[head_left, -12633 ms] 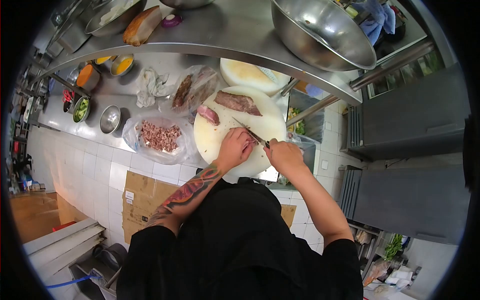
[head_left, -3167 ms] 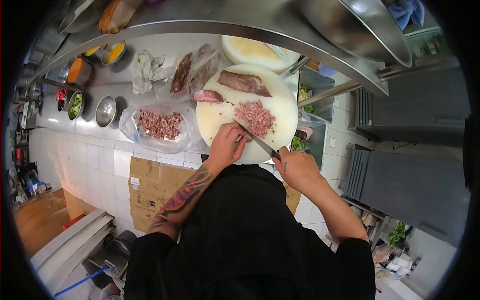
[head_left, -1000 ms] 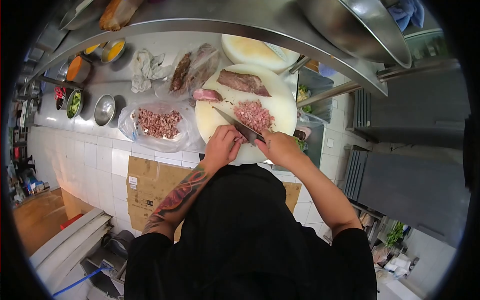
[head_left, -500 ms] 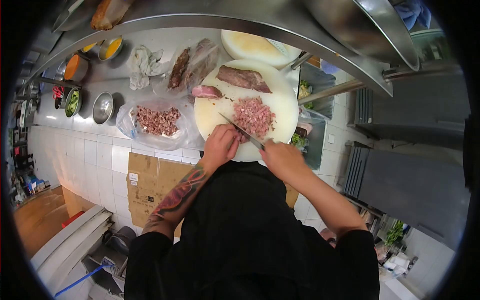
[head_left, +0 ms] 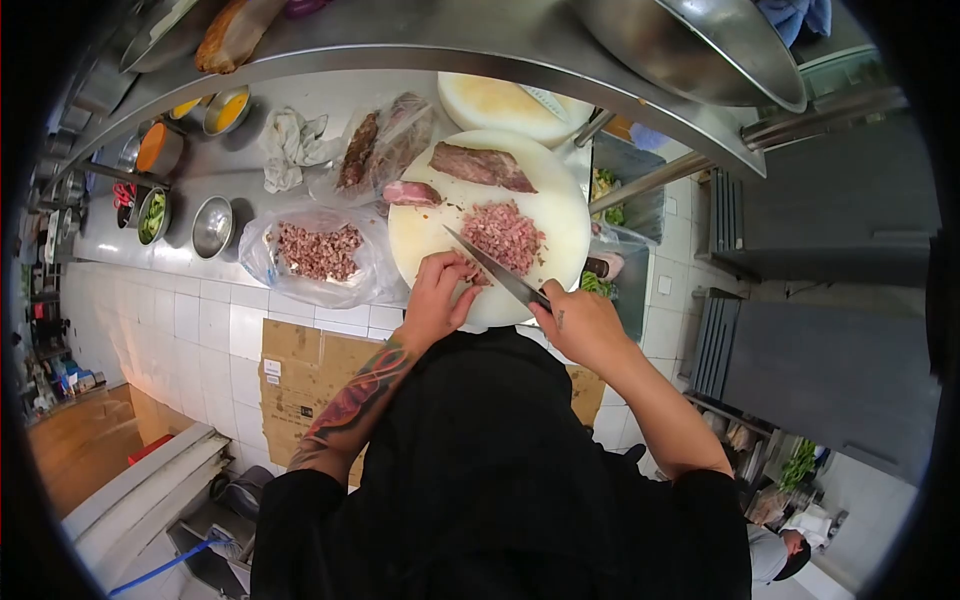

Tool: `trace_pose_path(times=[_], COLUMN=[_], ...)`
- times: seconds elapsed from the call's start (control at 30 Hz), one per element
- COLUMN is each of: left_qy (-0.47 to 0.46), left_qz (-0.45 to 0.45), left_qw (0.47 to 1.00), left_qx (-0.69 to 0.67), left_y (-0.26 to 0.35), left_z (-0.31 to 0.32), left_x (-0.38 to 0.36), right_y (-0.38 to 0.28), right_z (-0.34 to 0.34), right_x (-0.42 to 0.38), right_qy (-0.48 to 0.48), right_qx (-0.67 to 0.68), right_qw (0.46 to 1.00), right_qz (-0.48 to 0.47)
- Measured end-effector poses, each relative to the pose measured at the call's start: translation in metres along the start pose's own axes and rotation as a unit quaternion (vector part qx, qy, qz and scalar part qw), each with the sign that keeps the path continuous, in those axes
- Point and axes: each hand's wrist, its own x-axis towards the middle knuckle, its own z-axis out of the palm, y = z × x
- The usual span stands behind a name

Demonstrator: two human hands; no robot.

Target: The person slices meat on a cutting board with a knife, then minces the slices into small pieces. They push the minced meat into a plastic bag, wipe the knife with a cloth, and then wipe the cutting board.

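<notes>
My right hand [head_left: 582, 325] grips a kitchen knife [head_left: 497, 266], its blade slanting up and left across a round white cutting board [head_left: 572, 205]. Just left of the blade, my left hand [head_left: 432, 295] rests at the board's near edge with bent fingers on small bits of meat [head_left: 476, 275]. Beyond the knife lies a pile of diced pink meat [head_left: 505, 232]. A long brown-crusted chunk of meat [head_left: 483, 167] sits at the back of the board, and a shorter cut piece [head_left: 411, 193] is at its left edge.
Left of the board lies a plastic bag [head_left: 375, 275] holding diced meat [head_left: 318, 250], with bagged dark meat [head_left: 358, 150] behind. Metal bowls [head_left: 212, 228] and a crumpled cloth [head_left: 290, 150] are farther left. A steel shelf [head_left: 450, 58] overhangs the counter. A person [head_left: 775, 550] appears at lower right.
The knife has drawn slightly away from my left fingers, and more of its blade face shows. My right hand has shifted a little right. A person has come into view at lower right.
</notes>
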Motion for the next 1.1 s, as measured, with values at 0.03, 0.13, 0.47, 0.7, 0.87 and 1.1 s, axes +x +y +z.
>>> trace_pose_path(times=[0.03, 0.13, 0.47, 0.7, 0.87, 1.1], left_qy=[0.0, 0.003, -0.012, -0.008, -0.015, 0.005], left_qz=[0.0, 0.007, -0.004, 0.007, 0.0, 0.011], left_qw=[1.0, 1.0, 1.0, 1.0, 1.0, 0.999], left_qx=[0.0, 0.003, -0.001, -0.02, -0.019, -0.033], left_y=[-0.001, -0.005, -0.007, -0.011, -0.013, -0.009], left_z=[0.001, 0.005, 0.003, -0.001, 0.003, -0.005], left_x=[-0.001, -0.002, -0.002, -0.005, -0.008, -0.005], right_y=[-0.002, -0.007, -0.019, -0.027, -0.029, -0.03], right_z=[-0.003, 0.001, 0.028, -0.007, 0.039, 0.0], right_x=[-0.003, -0.009, 0.05, 0.015, 0.035, 0.023], right_qy=[-0.011, -0.032, -0.019, -0.058, -0.021, -0.05], right_qx=[-0.008, -0.032, -0.003, -0.026, -0.021, -0.016], right_qw=[1.0, 0.999, 1.0, 0.998, 0.999, 0.999], right_qz=[-0.005, -0.011, -0.009, 0.006, 0.011, 0.005])
